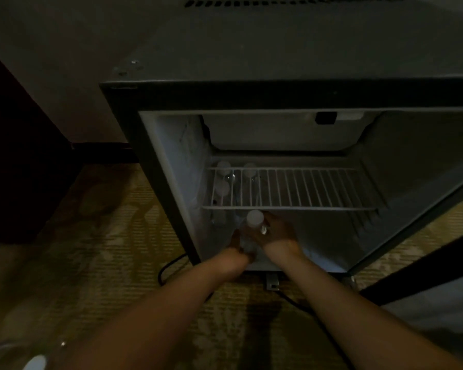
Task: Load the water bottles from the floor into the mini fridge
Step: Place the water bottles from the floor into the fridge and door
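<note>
The mini fridge [169, 166] stands open in front of me on the carpet. Both my hands reach into its lower compartment at the left. My right hand [274, 232] grips an upright clear water bottle [255, 218] with a white cap, just below the wire shelf [292, 190]. My left hand [237, 243] holds the same bottle low on its left side. Three more white-capped bottles [223, 166] stand behind it in the lower compartment, seen through the shelf at the back left. More bottles [35, 363] lie on the floor at the bottom left, blurred.
The fridge door [425, 236] hangs open to the right. A black power cable [169, 265] loops on the patterned carpet by the fridge's front left corner. Dark furniture [19, 161] stands at the left against the wall.
</note>
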A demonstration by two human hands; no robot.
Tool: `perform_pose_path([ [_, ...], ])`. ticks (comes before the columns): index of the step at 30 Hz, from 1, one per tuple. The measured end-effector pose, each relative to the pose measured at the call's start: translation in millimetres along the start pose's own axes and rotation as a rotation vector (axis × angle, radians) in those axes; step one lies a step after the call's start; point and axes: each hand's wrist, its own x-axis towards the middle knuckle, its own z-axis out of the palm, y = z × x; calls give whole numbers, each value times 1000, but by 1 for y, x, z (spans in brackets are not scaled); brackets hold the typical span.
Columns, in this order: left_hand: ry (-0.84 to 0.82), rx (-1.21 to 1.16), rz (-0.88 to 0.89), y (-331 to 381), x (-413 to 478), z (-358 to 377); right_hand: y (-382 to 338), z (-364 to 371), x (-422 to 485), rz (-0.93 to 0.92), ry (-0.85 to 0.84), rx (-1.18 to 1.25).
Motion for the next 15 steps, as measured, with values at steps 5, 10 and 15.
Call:
perform_pose_path([
  [5, -25, -51, -43, -10, 9, -3, 8, 6, 0, -35, -29, 70],
  [10, -9, -66, -61, -19, 21, -2, 10, 10, 11, -45, 12, 136],
  [15, -10, -202, -95, -17, 32, -3, 8, 10, 24, -23, -3, 179],
])
